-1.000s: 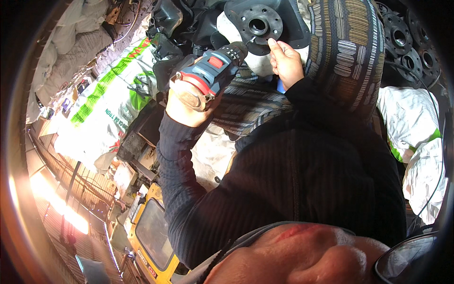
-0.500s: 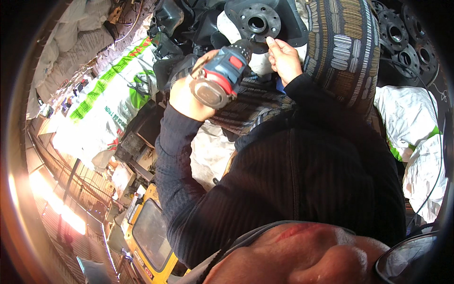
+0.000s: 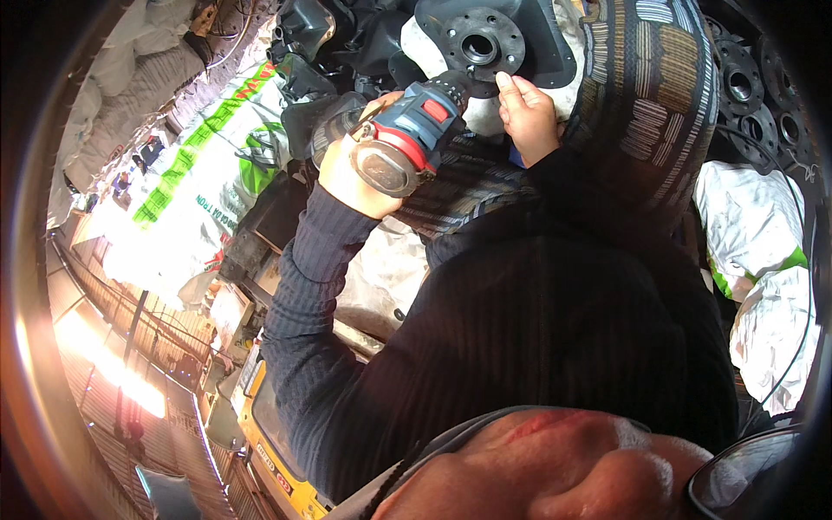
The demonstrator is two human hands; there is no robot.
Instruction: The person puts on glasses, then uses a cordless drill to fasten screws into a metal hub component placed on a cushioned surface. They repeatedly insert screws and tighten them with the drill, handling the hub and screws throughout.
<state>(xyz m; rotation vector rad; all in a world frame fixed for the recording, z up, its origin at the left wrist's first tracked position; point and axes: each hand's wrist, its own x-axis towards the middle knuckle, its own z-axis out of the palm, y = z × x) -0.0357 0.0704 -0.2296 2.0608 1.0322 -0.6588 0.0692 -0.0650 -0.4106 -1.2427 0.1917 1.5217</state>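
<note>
My left hand (image 3: 354, 180) is wrapped around a blue, red and grey cordless drill (image 3: 412, 130). Its black chuck (image 3: 452, 85) points away from me, at the near edge of a dark round flange (image 3: 510, 45) with a central hub and a ring of bolt holes. The flange lies on a black plate (image 3: 555, 54) with a wide rim. Just right of the chuck, my right hand (image 3: 530, 120) has thumb and fingers pinched together by the flange's near edge. Whatever may be between those fingertips is too small to make out.
Patterned cushion fabric (image 3: 650, 95) curves along the right of the work, with more flanges (image 3: 741, 85) stacked beyond it. Black moulded parts (image 3: 308, 35) crowd the far left. White sacks (image 3: 750, 217) stand at right, a white-green sack (image 3: 186, 204) at left, and a yellow machine (image 3: 299, 494) behind.
The view has shifted slightly, moving the flange and both hands a little rightward in the picture. The left hand keeps its grip on the drill; the right hand stays pinched beside the flange.
</note>
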